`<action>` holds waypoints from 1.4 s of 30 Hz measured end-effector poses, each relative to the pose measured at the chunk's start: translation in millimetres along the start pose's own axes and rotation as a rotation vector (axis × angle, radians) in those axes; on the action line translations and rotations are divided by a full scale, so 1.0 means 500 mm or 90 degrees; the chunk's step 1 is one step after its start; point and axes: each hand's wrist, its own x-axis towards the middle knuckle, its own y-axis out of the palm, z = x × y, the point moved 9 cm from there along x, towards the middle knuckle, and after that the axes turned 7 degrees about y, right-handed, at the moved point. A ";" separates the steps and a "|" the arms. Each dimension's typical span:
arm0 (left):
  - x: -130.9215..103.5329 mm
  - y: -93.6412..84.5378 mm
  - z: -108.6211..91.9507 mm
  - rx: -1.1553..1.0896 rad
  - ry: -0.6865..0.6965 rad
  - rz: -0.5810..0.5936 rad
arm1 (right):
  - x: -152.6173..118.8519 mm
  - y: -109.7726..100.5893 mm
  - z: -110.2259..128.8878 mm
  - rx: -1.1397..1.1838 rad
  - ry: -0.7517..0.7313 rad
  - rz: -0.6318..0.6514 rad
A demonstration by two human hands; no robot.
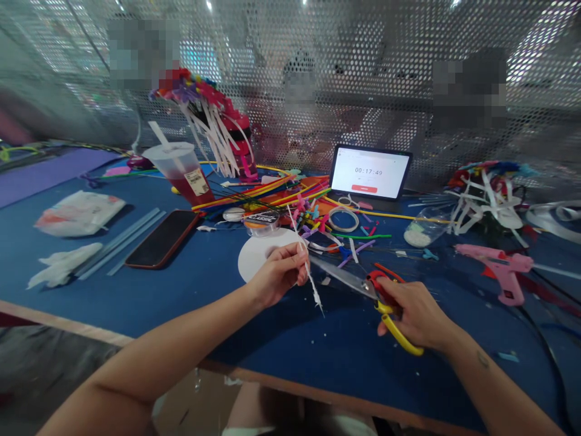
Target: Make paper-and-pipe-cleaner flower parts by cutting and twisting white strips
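Near the middle of the table my left hand pinches a thin white stem between thumb and fingers. The stem slants down to the right, with rough white tufts near its lower end and a fine wire-like tip. My right hand is wrapped round the red and yellow handles of a pair of scissors. Their blades point left and reach to the stem beside my left fingertips; whether they touch it I cannot tell. A white round disc lies partly under my left hand.
Colourful pipe cleaners and small pieces are heaped behind my hands. A pink glue gun with its cable lies at the right. Left are a phone and a drink cup. A tablet showing a timer stands at the back.
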 end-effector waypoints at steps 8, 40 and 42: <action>-0.001 -0.004 -0.007 0.031 0.009 -0.035 | 0.006 -0.013 -0.011 -0.023 0.065 0.000; -0.002 -0.014 -0.065 0.193 0.162 -0.056 | 0.006 -0.059 -0.122 -0.135 0.300 -0.187; 0.001 -0.036 -0.108 0.160 0.215 -0.120 | 0.008 -0.061 -0.124 -0.176 0.308 -0.180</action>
